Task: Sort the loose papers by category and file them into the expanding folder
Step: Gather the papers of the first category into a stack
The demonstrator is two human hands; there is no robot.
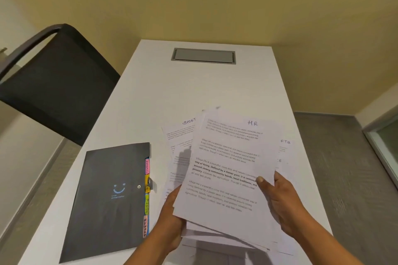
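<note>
Both hands hold a fanned stack of printed white papers (226,168) above the white table (150,92). The top sheet is headed "HR" in handwriting. A sheet marked "SPORT" (183,133) peeks out behind it on the left, and another sheet edge shows on the right. My left hand (170,221) grips the stack's lower left edge from below. My right hand (280,198) holds the right edge, thumb on the top sheet. The black expanding folder (107,200) lies closed on the table to the left, with coloured labelled tabs (147,196) along its right side.
A black chair (53,84) stands at the table's left side. A grey cable hatch (203,56) is set into the table's far end. The yellow wall rises behind, and grey floor shows to the right of the table.
</note>
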